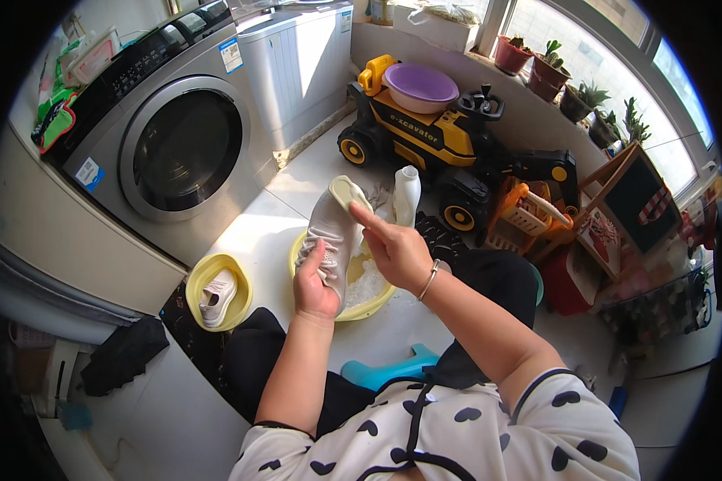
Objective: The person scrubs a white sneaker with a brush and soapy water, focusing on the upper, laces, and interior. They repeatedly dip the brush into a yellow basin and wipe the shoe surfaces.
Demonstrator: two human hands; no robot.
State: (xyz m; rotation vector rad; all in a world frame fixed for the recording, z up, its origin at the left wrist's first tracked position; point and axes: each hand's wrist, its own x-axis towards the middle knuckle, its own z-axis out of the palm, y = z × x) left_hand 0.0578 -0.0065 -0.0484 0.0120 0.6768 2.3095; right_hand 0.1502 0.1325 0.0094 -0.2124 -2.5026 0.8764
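My left hand (317, 282) grips a light lace-up sneaker (331, 225) by its laced upper, the sole partly turned to the right. In my right hand (397, 249) is a pale brush (344, 192), its back under my fingers, pressed at the upper end of the shoe; its bristles are hidden. Beneath the shoe stands a yellow basin (361, 312) with sudsy water (367, 282). A second sneaker (217, 297) lies in a smaller yellow basin (248, 288) to the left. Beyond my right hand stands a white plastic bottle (406, 195) without a cap.
A front-loading washing machine (186, 150) stands at the left. Ahead is a toy excavator (421, 132) with a purple basin (424, 84) on its seat. An orange toy basket (520, 216) and a small easel chalkboard (643, 198) are at the right. A blue plastic stool (385, 370) is below me.
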